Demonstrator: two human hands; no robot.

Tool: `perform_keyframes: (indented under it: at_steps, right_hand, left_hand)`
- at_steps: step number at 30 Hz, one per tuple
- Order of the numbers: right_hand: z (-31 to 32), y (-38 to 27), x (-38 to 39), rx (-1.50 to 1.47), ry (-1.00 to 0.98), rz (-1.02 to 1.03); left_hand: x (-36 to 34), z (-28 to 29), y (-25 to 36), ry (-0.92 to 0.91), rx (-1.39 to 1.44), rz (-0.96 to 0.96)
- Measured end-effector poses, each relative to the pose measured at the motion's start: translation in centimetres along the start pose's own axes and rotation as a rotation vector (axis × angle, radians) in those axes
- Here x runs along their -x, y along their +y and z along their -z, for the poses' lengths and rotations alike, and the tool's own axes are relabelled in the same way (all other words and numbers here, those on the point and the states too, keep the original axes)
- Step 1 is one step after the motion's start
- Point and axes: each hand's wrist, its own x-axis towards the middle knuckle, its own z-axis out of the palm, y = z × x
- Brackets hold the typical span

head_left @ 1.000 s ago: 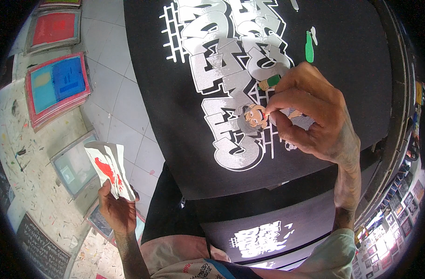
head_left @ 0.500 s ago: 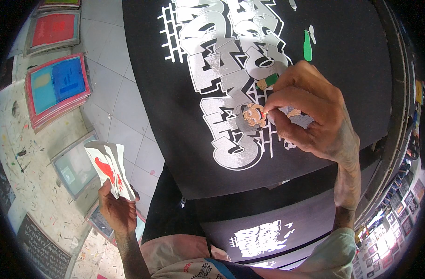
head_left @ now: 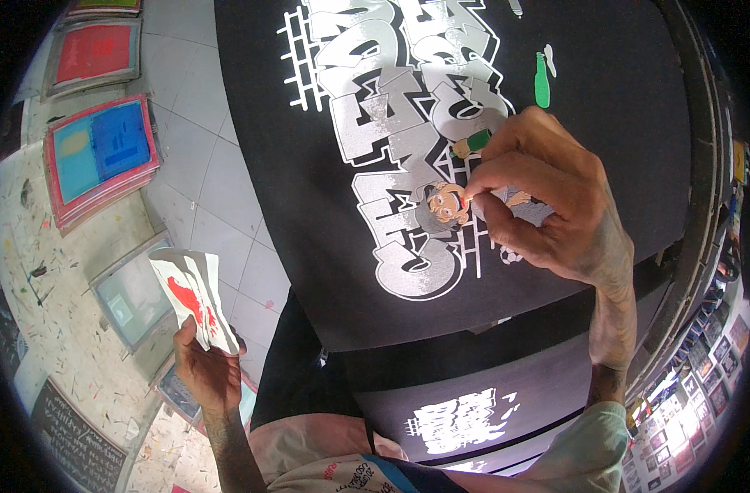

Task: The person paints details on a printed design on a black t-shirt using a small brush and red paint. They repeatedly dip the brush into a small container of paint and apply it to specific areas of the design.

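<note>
My right hand hovers over a black printed fabric panel, thumb and fingertips pinched together. Whatever the pinch holds is too small to name; its tip meets the red mouth of a printed cartoon face. Large silver-white graffiti lettering covers the panel around the face, and a green printed bottle shape lies beyond my hand. Off to the left, away from the panel, my left hand grips the lower end of a folded piece of white paper smeared with red paint.
Framed printing screens, one blue and one red, lie along a paint-spotted surface at left. Tiled floor shows between it and the panel. A second black panel with white print sits nearest me. A dark rail curves along the right.
</note>
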Motion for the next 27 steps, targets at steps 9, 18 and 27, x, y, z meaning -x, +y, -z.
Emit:
perform_keyframes:
  at_steps: [9,18,27]
  right_hand:
    - [-0.05,-0.31,-0.04,0.008,-0.001,0.001]
    - [0.19,-0.58,-0.16,0.008,0.000,-0.012]
    - [0.04,-0.46,-0.15,-0.003,0.009,-0.002]
  left_hand:
    - [-0.20,0.07,-0.16,0.045,-0.008,-0.029]
    - [-0.13,-0.39,0.16,0.039,-0.012,-0.019]
    - [-0.20,-0.05,-0.21,0.118,0.006,-0.039]
